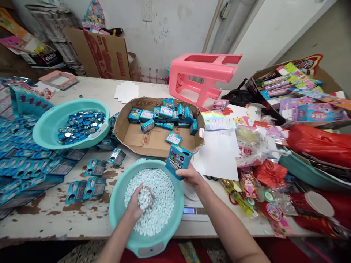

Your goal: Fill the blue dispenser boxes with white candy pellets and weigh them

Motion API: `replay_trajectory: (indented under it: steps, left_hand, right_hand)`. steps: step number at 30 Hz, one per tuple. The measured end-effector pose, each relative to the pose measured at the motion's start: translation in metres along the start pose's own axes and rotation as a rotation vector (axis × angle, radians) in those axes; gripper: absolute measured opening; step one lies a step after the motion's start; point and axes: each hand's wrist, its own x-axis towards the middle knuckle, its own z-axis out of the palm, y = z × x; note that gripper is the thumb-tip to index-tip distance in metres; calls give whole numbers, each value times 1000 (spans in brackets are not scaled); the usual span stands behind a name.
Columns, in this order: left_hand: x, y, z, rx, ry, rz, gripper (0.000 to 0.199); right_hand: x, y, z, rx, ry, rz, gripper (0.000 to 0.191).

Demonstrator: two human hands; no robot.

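Note:
A turquoise basin (113, 204) of small pale candies (157, 215) stands at the front edge of the table. My left hand (138, 202) is down in it, fingers curled round a heap of the candies. Over the basin's upper right rim, my right hand (189, 174) grips a blue candy box (178, 159) printed "Caramelo Macizo". Behind the basin, a cut-down cardboard box (137, 137) holds several similar blue boxes (166, 112). A scale with a lit display (189, 210) is partly covered by the basin and my right forearm.
On the left are a second turquoise basin (44, 128) of round metallic lids (79, 126) and many blue cartons (24, 168). A pink stool (203, 67) lies on its side at the back. Bags, white paper (216, 153) and a box of colourful packages (301, 91) crowd the right.

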Motion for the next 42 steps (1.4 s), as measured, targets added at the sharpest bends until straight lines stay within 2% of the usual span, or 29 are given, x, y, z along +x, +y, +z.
replay_trajectory:
  steps: [2, 4, 8, 11, 14, 17, 20, 23, 25, 29, 32, 37, 42]
  left_hand:
    - [2, 3, 2, -13, -8, 59, 18]
    - [4, 3, 3, 5, -44, 129, 17]
    - [6, 4, 5, 8, -47, 163, 15]
    - [5, 6, 8, -13, -88, 161, 10]
    - [1, 8, 12, 8, -144, 220, 13]
    - [2, 5, 16, 22, -73, 221, 17]
    - [3, 2, 19, 18, -39, 143, 15]
    - [-7, 6, 28, 20, -74, 151, 13]
    - [-23, 12, 39, 21, -107, 201, 14]
    - [-55, 18, 68, 26, -154, 395, 19]
    - [-59, 11, 81, 67, -123, 590, 23]
    - [-44, -2, 79, 146, 14, 798, 24]
    - [-41, -4, 75, 165, -6, 818, 24]
  right_hand:
    - [-19, 20, 9, -13, 23, 33, 61]
    - [-37, 37, 15, 13, 25, 71, 64]
    - [-66, 50, 19, 121, 116, 158, 87]
    - [-83, 39, 10, 58, 185, 125, 95]
    - [-95, 10, -8, -66, 242, 22, 103]
    - [-100, -19, -25, -233, 340, 8, 107]
    - [-101, -25, -27, -266, 367, 21, 88]
    - [-102, -1, -13, -266, 346, 19, 57]
    - [-102, 21, 2, -365, 301, 22, 48]
    - [-98, 61, 35, -713, 254, -61, 38]
    - [-91, 80, 50, -927, 240, -160, 29]
    - [-82, 89, 55, -1167, 229, -194, 35]
    - [-81, 88, 58, -1260, 222, -177, 34]
